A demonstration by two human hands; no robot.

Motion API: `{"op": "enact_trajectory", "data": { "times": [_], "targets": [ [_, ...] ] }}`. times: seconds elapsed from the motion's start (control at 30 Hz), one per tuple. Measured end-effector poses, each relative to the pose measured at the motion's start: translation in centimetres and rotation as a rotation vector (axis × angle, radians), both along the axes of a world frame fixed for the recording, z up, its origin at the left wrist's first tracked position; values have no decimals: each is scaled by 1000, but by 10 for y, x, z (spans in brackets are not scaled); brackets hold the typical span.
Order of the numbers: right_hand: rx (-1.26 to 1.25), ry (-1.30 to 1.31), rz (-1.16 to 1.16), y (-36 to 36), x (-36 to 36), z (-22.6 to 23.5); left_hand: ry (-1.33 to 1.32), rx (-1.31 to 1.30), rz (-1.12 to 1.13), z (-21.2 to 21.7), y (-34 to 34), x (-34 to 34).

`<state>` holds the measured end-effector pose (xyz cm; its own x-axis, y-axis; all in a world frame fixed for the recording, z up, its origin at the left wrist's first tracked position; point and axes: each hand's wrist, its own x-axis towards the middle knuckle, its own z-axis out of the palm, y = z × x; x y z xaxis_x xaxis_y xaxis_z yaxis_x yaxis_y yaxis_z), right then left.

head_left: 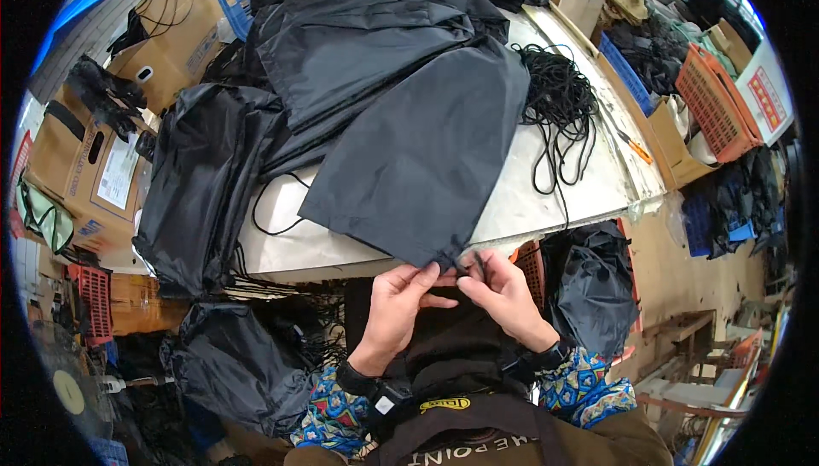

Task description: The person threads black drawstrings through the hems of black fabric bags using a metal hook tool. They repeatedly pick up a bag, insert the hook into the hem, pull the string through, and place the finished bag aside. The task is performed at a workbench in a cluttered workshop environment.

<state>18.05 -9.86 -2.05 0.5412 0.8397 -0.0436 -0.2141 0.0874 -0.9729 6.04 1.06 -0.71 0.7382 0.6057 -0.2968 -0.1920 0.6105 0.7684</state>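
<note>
A black drawstring bag (418, 146) lies spread over the near edge of the table, its gathered corner pointing at me. My left hand (397, 305) pinches that corner between thumb and fingertips. Just to its right, my right hand (505, 294) has its fingers closed on a dark cord at the same corner; the cord's end is partly hidden by the fingers. Under and behind this bag is a pile of similar black bags (341, 39). A tangled heap of black cords (554, 90) rests to the right of the bag.
The white tabletop (597, 167) shows around the bags. More black bags (209, 184) hang over its left edge, others (593, 287) below at right. An orange-handled cutter (636, 148) lies at the right edge. Cardboard boxes (85, 163) stand left; an orange basket (717, 103) is at right.
</note>
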Motion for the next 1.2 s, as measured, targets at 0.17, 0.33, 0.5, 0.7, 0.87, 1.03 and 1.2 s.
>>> {"op": "enact_trajectory", "data": {
  "times": [0.17, 0.33, 0.5, 0.7, 0.87, 1.03, 1.2],
  "targets": [
    [-82, -38, -35, -23, 0, -3, -50, -105, 43, -6, 4, 2],
    [-93, -837, -56, -25, -1, 26, -47, -124, 91, -7, 3, 6],
    [-163, -871, -54, -26, -3, 31, -45, -84, 104, -6, 0, 7],
    [-153, -864, -14, -22, -4, 33, -30, -28, 115, -4, -2, 4],
    [-115, -852, -12, -14, -1, 29, 237, 274, -96, -7, -7, 7],
    [-156, -811, 260, -17, 18, 43, 73, 207, 319, -2, 15, -2],
    [-197, -924, 287, -63, 65, 58, 157, 341, 217, 7, 32, -8]
  ]
}}
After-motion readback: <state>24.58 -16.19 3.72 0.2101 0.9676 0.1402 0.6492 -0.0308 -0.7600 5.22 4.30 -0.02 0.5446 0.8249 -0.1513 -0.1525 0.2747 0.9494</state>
